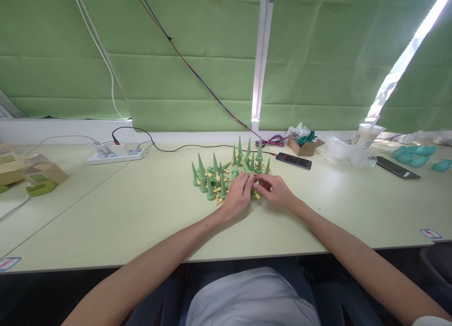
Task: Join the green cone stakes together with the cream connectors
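Many small green cone-shaped pieces (215, 166) stand in a cluster on the table, with small yellow pieces (219, 201) lying among them. At the near right side of the cluster, my left hand (239, 192) is closed around a green cone-shaped piece (245, 165), whose pointed end sticks up above the fingers. My right hand (275, 190) meets it from the right, thumb and fingertips pinched together close to the left fingertips. Whatever sits between the right fingertips is hidden. More green cones stand just behind both hands.
Behind the cones lie a phone (294, 160) on a cable and a small cardboard box (305, 147). To the right are a plastic cup (367, 135), a dark phone (397, 167) and teal pieces (418, 155). A power strip (116, 155) and yellow-green parts (41, 188) are left.
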`<state>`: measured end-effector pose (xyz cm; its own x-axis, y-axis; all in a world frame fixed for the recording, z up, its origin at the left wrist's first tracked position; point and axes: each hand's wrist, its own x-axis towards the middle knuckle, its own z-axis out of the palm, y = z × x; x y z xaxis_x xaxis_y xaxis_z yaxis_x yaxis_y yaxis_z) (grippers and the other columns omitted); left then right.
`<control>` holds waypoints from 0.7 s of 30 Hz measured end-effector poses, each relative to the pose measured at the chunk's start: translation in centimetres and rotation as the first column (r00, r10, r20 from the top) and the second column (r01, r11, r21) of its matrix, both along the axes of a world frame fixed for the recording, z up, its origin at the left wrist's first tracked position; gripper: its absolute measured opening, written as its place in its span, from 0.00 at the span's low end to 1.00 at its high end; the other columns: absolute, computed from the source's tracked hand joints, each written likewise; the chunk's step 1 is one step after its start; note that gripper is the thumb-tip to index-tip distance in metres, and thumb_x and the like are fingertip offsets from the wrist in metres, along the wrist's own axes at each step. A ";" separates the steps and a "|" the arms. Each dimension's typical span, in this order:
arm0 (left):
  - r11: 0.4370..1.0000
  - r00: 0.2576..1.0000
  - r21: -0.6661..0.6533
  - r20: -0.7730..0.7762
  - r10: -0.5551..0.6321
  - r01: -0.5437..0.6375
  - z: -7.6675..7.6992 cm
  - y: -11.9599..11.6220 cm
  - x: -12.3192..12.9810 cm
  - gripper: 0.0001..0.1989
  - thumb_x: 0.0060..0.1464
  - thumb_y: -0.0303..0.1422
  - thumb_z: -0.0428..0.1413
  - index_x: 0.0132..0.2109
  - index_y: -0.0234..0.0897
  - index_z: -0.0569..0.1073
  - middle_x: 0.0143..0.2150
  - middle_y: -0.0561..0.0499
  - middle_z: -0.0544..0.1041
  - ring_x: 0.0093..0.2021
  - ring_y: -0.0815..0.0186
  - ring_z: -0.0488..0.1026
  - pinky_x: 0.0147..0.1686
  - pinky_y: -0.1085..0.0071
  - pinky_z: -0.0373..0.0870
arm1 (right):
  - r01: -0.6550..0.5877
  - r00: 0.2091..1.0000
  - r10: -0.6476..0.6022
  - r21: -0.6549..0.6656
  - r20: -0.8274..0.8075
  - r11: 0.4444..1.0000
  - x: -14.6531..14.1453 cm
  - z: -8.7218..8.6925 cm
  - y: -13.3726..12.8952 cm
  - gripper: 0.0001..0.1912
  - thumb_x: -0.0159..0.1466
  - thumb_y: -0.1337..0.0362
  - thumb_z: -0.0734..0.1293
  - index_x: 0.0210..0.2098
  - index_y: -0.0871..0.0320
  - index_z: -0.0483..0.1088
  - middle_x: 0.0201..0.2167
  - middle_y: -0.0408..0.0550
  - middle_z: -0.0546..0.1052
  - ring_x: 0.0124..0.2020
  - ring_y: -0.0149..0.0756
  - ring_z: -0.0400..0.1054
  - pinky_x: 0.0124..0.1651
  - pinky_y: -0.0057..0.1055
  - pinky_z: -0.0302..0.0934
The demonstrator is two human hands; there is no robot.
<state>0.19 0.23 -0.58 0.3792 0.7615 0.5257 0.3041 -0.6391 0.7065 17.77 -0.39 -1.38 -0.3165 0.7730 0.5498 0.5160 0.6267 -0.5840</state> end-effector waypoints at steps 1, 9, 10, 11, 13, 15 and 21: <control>1.000 1.000 0.014 -0.007 -0.004 0.004 0.0 0.0 0.0 0.17 0.71 0.37 0.42 0.36 0.38 0.68 0.33 0.49 0.70 0.36 0.64 0.70 0.39 0.66 0.68 | -0.009 1.000 0.009 0.005 0.000 1.000 0.0 -0.1 0.0 0.10 0.67 0.59 0.64 0.40 0.58 0.73 0.21 0.41 0.72 0.20 0.29 0.61 0.28 0.28 0.58; 0.996 0.996 0.071 -0.065 -0.054 0.059 -0.2 -0.1 0.0 0.17 0.71 0.36 0.42 0.34 0.38 0.67 0.38 0.47 0.72 0.40 0.64 0.70 0.44 0.66 0.68 | -0.026 1.000 0.026 0.086 -0.005 0.996 -0.4 -0.6 0.1 0.04 0.64 0.66 0.63 0.34 0.57 0.70 0.20 0.39 0.70 0.19 0.28 0.58 0.26 0.26 0.57; 0.996 0.997 0.064 -0.065 -0.049 0.053 -0.2 -0.1 0.0 0.16 0.71 0.36 0.42 0.36 0.37 0.69 0.40 0.46 0.72 0.42 0.63 0.71 0.45 0.65 0.69 | -0.013 1.000 0.013 0.105 -0.006 0.994 -0.4 -0.5 0.1 0.05 0.63 0.66 0.63 0.31 0.57 0.68 0.19 0.39 0.69 0.19 0.27 0.57 0.26 0.27 0.57; 0.997 0.997 0.057 -0.059 -0.039 0.042 -0.2 -0.1 0.0 0.15 0.71 0.37 0.43 0.40 0.37 0.71 0.43 0.45 0.73 0.42 0.64 0.71 0.45 0.65 0.69 | 0.002 1.000 -0.001 0.120 -0.009 0.993 -0.4 -0.5 0.0 0.06 0.63 0.66 0.63 0.29 0.56 0.66 0.18 0.39 0.68 0.19 0.27 0.57 0.26 0.27 0.57; 0.999 0.999 0.034 -0.034 -0.008 0.010 -0.3 -0.1 0.0 0.14 0.70 0.39 0.45 0.48 0.38 0.72 0.49 0.45 0.73 0.39 0.66 0.71 0.42 0.66 0.70 | 0.047 0.999 -0.045 0.132 -0.023 0.990 -0.5 -0.3 -0.2 0.08 0.64 0.64 0.63 0.28 0.55 0.65 0.18 0.40 0.68 0.19 0.28 0.57 0.26 0.27 0.57; 1.000 1.000 0.005 0.002 0.020 -0.020 -0.4 -0.1 -0.1 0.14 0.69 0.41 0.47 0.53 0.39 0.69 0.50 0.45 0.73 0.31 0.70 0.69 0.35 0.68 0.69 | 0.123 0.992 -0.117 0.135 -0.056 0.983 -0.5 0.1 -0.3 0.09 0.65 0.60 0.63 0.29 0.55 0.65 0.19 0.41 0.69 0.20 0.30 0.59 0.27 0.29 0.58; 1.000 0.999 -0.008 0.024 0.027 -0.027 -0.5 -0.1 -0.2 0.12 0.68 0.41 0.47 0.42 0.38 0.67 0.39 0.51 0.72 0.24 0.74 0.61 0.26 0.73 0.60 | 0.430 0.894 -0.379 0.218 -0.239 0.876 0.6 2.3 0.6 0.16 0.66 0.51 0.63 0.29 0.55 0.64 0.21 0.43 0.69 0.20 0.31 0.61 0.27 0.30 0.59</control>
